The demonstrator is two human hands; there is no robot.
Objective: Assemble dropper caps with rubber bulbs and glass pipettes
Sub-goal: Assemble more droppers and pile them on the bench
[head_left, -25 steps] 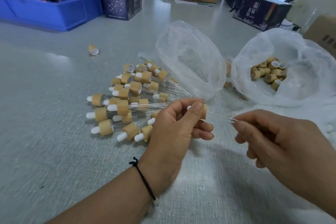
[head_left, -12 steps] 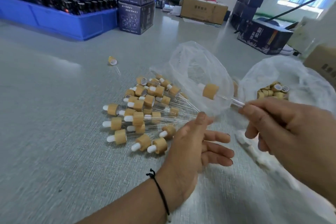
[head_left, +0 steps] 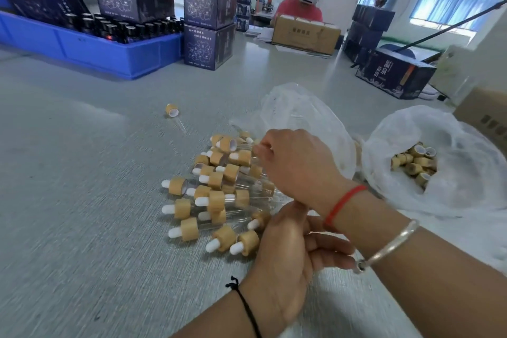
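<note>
A pile of assembled droppers (head_left: 214, 195), each with a bamboo-coloured cap, white bulb and glass pipette, lies on the grey table (head_left: 82, 200). My right hand (head_left: 296, 167) reaches across over the pile's far right side. Its curled fingertips pinch the pipette of an assembled dropper (head_left: 241, 158) that lies on top of the pile. Below that wrist is my left hand (head_left: 288, 250), fingers loosely straight and holding nothing. A plastic bag (head_left: 466, 173) on the right holds loose caps (head_left: 414, 164). Behind my right hand is a clear bag (head_left: 301, 112) of glass pipettes.
One lone dropper (head_left: 172, 111) lies apart, beyond the pile. A blue crate (head_left: 109, 49) of dark bottles and stacked dark boxes (head_left: 208, 46) stand at the back left. A cardboard box (head_left: 304, 33) with a person behind it and another dark box (head_left: 395, 74) are further back.
My right hand carried the assembled dropper leftward, from in front of the clear bag down onto the pile, crossing over my left hand. The left hand let go of it earlier and stays open.
</note>
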